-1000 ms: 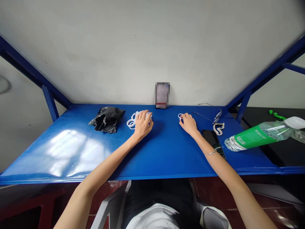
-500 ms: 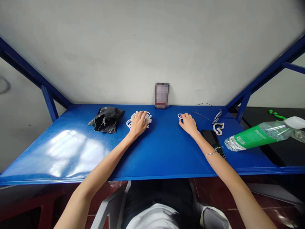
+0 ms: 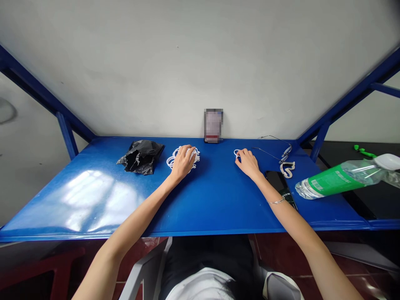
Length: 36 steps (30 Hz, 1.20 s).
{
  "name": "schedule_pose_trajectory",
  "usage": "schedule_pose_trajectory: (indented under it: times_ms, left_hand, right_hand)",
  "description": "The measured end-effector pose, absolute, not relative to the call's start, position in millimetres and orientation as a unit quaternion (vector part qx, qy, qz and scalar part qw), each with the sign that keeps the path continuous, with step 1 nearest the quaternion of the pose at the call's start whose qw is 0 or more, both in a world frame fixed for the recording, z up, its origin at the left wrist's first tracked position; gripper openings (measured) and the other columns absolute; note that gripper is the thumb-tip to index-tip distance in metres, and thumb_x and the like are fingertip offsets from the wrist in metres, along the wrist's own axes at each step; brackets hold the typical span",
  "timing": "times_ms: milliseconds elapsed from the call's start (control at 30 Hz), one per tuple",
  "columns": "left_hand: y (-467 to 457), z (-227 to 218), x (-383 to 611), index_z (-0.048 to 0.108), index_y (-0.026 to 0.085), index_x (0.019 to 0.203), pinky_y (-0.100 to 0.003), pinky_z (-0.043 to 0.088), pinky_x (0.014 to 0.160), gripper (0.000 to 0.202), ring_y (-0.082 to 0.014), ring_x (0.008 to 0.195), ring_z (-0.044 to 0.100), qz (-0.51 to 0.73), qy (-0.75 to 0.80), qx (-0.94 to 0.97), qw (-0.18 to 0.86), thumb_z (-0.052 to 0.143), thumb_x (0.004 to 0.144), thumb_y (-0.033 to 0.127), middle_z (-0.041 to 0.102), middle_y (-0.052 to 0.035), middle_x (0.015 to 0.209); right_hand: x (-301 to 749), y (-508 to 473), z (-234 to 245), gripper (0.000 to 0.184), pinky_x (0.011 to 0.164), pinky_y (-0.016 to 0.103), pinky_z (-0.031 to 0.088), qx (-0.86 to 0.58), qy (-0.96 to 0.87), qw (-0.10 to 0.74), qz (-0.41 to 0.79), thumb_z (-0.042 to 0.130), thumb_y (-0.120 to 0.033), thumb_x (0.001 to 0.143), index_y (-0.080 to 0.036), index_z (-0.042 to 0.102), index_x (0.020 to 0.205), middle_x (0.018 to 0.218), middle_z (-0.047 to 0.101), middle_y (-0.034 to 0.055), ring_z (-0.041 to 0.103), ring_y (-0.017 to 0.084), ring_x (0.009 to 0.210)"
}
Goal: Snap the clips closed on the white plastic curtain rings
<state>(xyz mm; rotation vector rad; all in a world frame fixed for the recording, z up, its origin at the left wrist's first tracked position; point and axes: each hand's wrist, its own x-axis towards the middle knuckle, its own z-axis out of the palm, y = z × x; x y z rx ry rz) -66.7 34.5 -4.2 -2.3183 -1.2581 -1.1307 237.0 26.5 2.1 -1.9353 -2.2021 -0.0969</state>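
My left hand (image 3: pixel 183 161) lies on a pile of white looped pieces (image 3: pixel 170 161), its fingers spread over them. The pile's middle is hidden under the palm, and I cannot make out what exactly the pieces are. To the right, my right hand (image 3: pixel 247 161) has its thumb and fingers closed on one white looped piece (image 3: pixel 236 152), low over the blue tabletop (image 3: pixel 212 191). Only the loop on its left side shows; the fingers cover the rest. A thin bracelet (image 3: pixel 276 201) circles the right wrist.
Left of the pile sits a crumpled black plastic bag (image 3: pixel 142 156). A phone (image 3: pixel 213 126) leans on the wall. At right are eyeglasses (image 3: pixel 286 153), a white curved item (image 3: pixel 287 169), a dark phone (image 3: pixel 276 180) partly behind the forearm, and a green-labelled bottle (image 3: pixel 337 180).
Both hands keep nearly the same places and poses. The whole view has shifted very slightly.
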Motion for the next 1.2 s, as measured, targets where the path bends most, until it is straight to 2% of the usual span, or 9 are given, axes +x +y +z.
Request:
schedule_pose_trajectory:
  times_ms: [200,700,867,1000,1200]
  left_hand:
    - [25,0,-59,0.058,0.019,0.115,-0.041,0.052,0.089,0.024,-0.0243,0.106,0.061,-0.389,-0.409,-0.821,0.088,0.045,0.096,0.026,0.064,-0.0133,0.111]
    - [19,0,-52,0.060,0.017,0.110,-0.038,0.054,0.088,0.021,-0.0229,0.103,0.063,-0.407,-0.371,-0.828,0.108,0.047,0.096,0.025,0.066,-0.0133,0.106]
    - [19,-1,-51,0.060,0.018,0.110,-0.038,0.054,0.090,0.021,-0.0227,0.103,0.063,-0.405,-0.380,-0.827,0.087,0.046,0.097,0.027,0.067,-0.0128,0.106]
    - [19,-1,-51,0.061,0.018,0.109,-0.038,0.054,0.090,0.022,-0.0226,0.103,0.064,-0.395,-0.382,-0.832,0.081,0.045,0.097,0.028,0.067,-0.0126,0.106]
    - [19,-2,-52,0.061,0.017,0.108,-0.036,0.054,0.088,0.023,-0.0223,0.102,0.063,-0.392,-0.382,-0.831,0.096,0.045,0.097,0.028,0.067,-0.0121,0.106]
  right_hand:
    - [236,26,2,0.022,0.073,0.038,0.046,-0.654,-0.747,0.107,-0.043,0.042,-0.023,0.090,-0.018,0.057,0.105,0.108,0.058,0.0136,0.054,0.028,0.096]
    - [236,25,3,0.020,0.072,0.037,0.047,-0.652,-0.750,0.101,-0.039,0.042,-0.022,0.092,-0.018,0.057,0.104,0.109,0.059,0.0134,0.055,0.028,0.096]
    - [236,25,4,0.017,0.073,0.038,0.046,-0.653,-0.749,0.102,-0.042,0.045,-0.026,0.094,-0.019,0.058,0.101,0.109,0.060,0.0130,0.056,0.028,0.097]
    - [234,25,9,0.018,0.072,0.036,0.045,-0.653,-0.748,0.115,-0.024,0.046,-0.033,0.096,-0.019,0.058,0.093,0.103,0.064,0.0114,0.057,0.027,0.094]
    - [230,24,13,0.023,0.063,0.032,0.042,-0.638,-0.755,0.152,0.015,0.044,-0.036,0.097,-0.021,0.055,0.084,0.090,0.067,0.0074,0.058,0.024,0.083]
